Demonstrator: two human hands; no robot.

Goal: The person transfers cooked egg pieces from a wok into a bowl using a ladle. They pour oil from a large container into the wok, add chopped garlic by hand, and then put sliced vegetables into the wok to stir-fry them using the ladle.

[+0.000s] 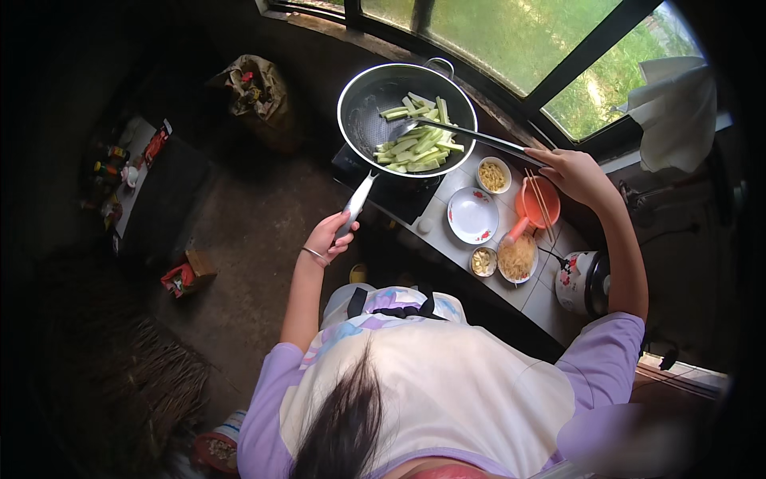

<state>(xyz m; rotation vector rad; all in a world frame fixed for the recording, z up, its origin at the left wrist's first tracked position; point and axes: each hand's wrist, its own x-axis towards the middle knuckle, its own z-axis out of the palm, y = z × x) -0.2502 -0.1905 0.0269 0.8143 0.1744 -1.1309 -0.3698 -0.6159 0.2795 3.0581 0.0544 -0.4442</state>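
My left hand is closed round the handle of a wok, which is above a dark cooktop. In my right hand is the long handle of a metal spatula; its blade rests inside the wok at the left edge of the food. Pale green vegetable strips lie mostly in the right and lower parts of the wok. Below my right hand, an orange ladle or dipper bears a pair of wooden chopsticks.
On the tiled counter are a flowered plate, a bowl of chopped yellowish food, a small bowl of pale pieces, a bowl of shreds and a flowered rice cooker. A window borders the wok side. A sack stands left.
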